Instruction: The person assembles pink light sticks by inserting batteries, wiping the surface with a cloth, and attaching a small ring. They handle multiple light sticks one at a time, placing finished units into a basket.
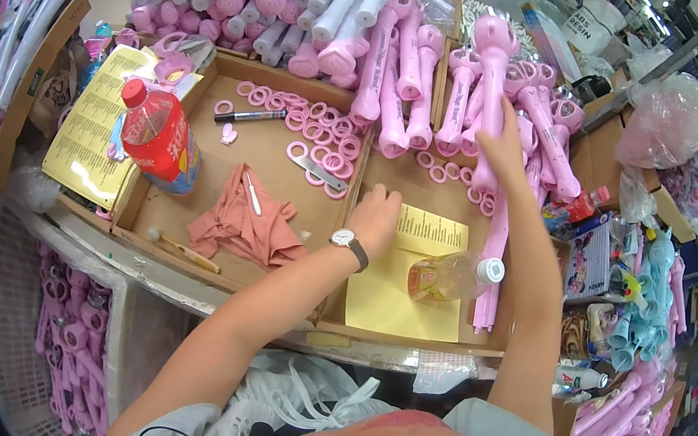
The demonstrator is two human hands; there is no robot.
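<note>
My left hand (374, 225), a watch on its wrist, lies by the upper left edge of a yellow sheet of printed labels (431, 231). Its fingers are curled together, and what they pinch, if anything, is hidden. My right hand (503, 148) is closed on the side of a pink plastic wand-like handle (493, 66), which stands out toward the far side with its round end away from me. More pink handles (376, 64) lie around it. A bottle of yellowish liquid (451, 276) rests on the lower part of the sheet.
Left of my hands, a cardboard tray (199, 112) holds pink rings (326, 135), a marker (250, 116), a salmon cloth (247, 223) and a red-labelled bottle (159, 138). White-and-pink tubes (275, 0) are heaped behind. A white basket (17, 300) of pink parts stands lower left.
</note>
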